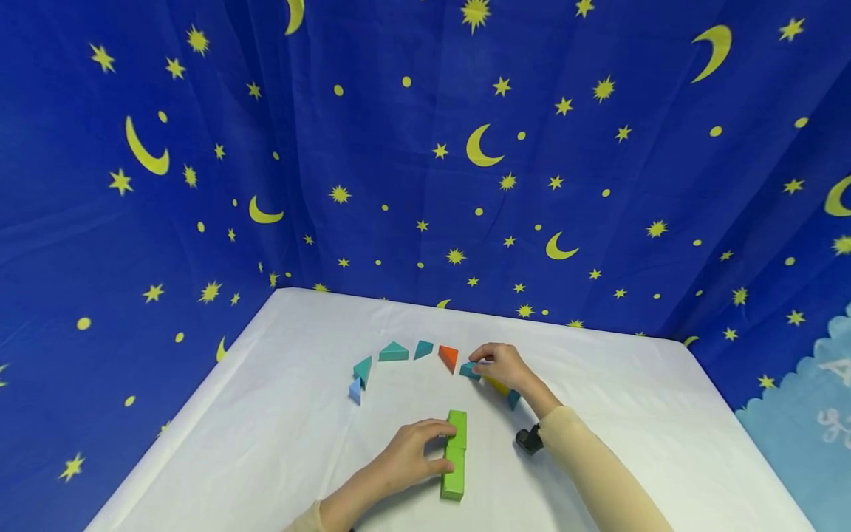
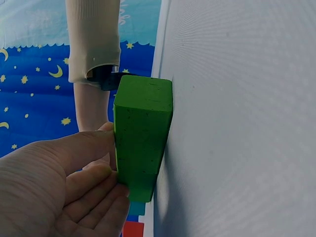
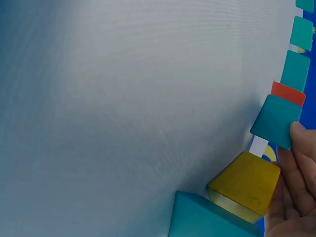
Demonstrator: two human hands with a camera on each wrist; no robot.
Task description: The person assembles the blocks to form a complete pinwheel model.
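Two green rectangular blocks lie end to end on the white table, the far one [image 1: 458, 421] and the near one [image 1: 453, 480]. My left hand [image 1: 405, 457] is at their left side; the thumb and fingertips touch them without wrapping round, as the left wrist view also shows with the green block [image 2: 143, 133]. Farther off, my right hand [image 1: 503, 366] pinches a teal block [image 1: 469, 370] between thumb and fingers. In the right wrist view this teal block [image 3: 279, 121] stands between a red-orange block [image 3: 289, 93] and a yellow block [image 3: 247, 182].
A curved row of spaced blocks runs left from my right hand: red-orange triangle [image 1: 448, 357], teal blocks [image 1: 394, 352], light blue triangle [image 1: 355, 391]. A dark teal block [image 1: 513, 400] sits under the right forearm. Blue star-patterned cloth [image 1: 412, 162] hangs behind the white table [image 1: 319, 325].
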